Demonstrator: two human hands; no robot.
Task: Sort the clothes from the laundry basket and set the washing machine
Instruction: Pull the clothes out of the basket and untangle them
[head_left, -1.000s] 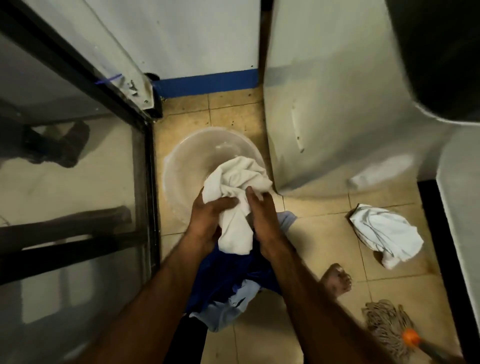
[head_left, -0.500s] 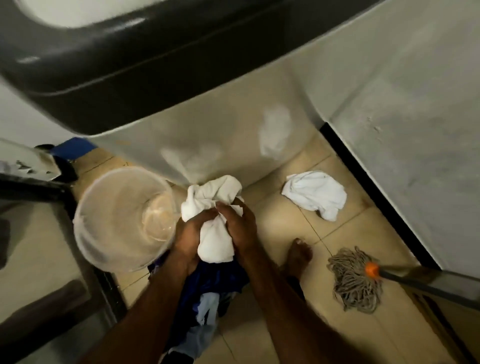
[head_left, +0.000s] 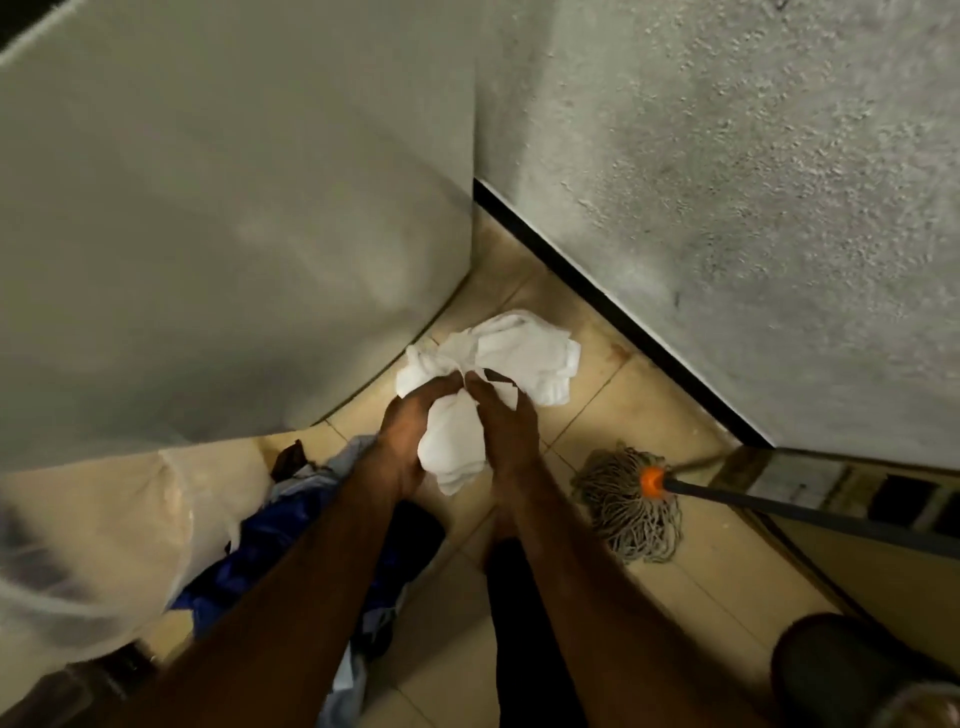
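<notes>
1. White cloth (head_left: 454, 449), bunched into a lump, is held between both hands in front of the person, above the tiled floor (head_left: 706, 577).
2. The left hand (head_left: 402, 431) grips the left side of this cloth, with its fingers (head_left: 441, 384) clenched round the upper fold.
3. The right hand (head_left: 506, 421) grips the right side, and its fingers are also curled into the fabric; the fingertips of the two hands almost meet at the top.
4. A second white cloth (head_left: 530, 353) lies crumpled on the floor just behind the hands, near the corner. I cannot tell if the held cloth touches it.
5. The washing machine (head_left: 234, 234) shows as a wide pale panel on the left; its lower edge is close to the cloth on the floor.
6. The laundry basket (head_left: 104, 530), of translucent plastic, is at the lower left, blurred.
7. A pile of blue clothes (head_left: 270, 535) lies on the floor beside the basket, under the left forearm.
8. A string mop (head_left: 628, 509) with an orange collar (head_left: 652, 480) rests on the floor to the right of the hands, its dark handle running off to the right.
9. A rough grey wall (head_left: 727, 208) with a black skirting stands behind the mop.
</notes>
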